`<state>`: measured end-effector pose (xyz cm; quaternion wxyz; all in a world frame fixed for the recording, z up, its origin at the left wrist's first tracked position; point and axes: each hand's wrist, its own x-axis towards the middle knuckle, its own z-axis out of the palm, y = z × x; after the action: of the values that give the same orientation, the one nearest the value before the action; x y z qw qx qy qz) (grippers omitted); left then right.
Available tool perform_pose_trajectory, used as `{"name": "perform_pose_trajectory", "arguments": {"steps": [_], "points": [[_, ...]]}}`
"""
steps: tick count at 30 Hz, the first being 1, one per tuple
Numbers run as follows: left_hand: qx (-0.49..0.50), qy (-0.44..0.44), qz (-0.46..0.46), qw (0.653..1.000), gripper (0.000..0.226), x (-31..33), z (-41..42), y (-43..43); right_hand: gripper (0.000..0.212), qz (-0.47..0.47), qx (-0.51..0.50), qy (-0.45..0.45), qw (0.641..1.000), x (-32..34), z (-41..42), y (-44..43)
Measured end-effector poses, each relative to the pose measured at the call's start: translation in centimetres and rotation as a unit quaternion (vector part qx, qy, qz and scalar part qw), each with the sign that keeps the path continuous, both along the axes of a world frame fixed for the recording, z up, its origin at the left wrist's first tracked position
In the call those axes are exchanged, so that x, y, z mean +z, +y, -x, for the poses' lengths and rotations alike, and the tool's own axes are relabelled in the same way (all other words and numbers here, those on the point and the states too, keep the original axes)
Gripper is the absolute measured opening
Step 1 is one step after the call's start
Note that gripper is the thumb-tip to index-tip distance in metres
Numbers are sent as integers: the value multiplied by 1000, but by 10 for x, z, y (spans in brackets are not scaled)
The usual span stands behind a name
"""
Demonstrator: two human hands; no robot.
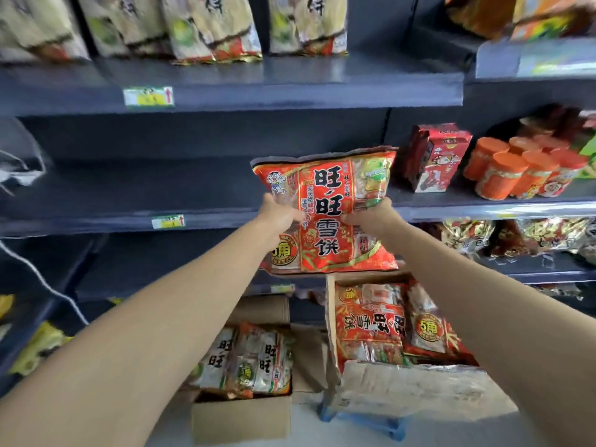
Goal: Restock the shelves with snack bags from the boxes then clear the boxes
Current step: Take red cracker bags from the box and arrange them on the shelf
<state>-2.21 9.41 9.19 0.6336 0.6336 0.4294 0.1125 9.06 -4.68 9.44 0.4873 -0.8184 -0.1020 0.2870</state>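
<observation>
- The large red plastic snack bag with bold black lettering [325, 211] is upright and face-out in front of the middle dark blue metal shelf [129, 195]. It is not yet resting on the board, and its lower half hangs below the shelf's front edge.
- The left hand [279, 216] grasps the bag's left side and the right hand [371, 217] grasps its right side, both about halfway up. This two-sided hold probably keeps the puffy, slippery pack flat and its label facing out.
- The stretch of shelf behind and to the left of the bag is bare, which is likely why the bag is headed there. The red cartons [432, 159] and orange-lidded jars [516, 169] fill the shelf to the right.
- Below, the open brown cardboard box on the floor [242, 417] holds paler bags standing on edge. A second open cardboard box [412, 391], full of matching red bags, rests on a blue plastic stand [371, 422], probably so the stock is easier to reach.
- Both boxes hold plenty, so restocking looks far from finished and clearing the boxes comes later.
</observation>
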Motion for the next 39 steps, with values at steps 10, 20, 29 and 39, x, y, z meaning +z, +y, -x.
{"name": "perform_pose_trajectory", "arguments": {"steps": [10, 20, 29, 39], "points": [[169, 0, -112, 979, 47, 23, 164, 193, 82, -19, 164, -26, 986, 16, 133, 227], [231, 45, -149, 960, 28, 0, 265, 436, 79, 36, 202, -74, 976, -9, 227, 485], [281, 54, -169, 943, 41, -44, 257, 605, 62, 67, 159, -209, 963, -44, 234, 649], [239, -25, -183, 953, 27, -91, 221, 691, 68, 22, 90, -238, 967, -95, 205, 725]]}}
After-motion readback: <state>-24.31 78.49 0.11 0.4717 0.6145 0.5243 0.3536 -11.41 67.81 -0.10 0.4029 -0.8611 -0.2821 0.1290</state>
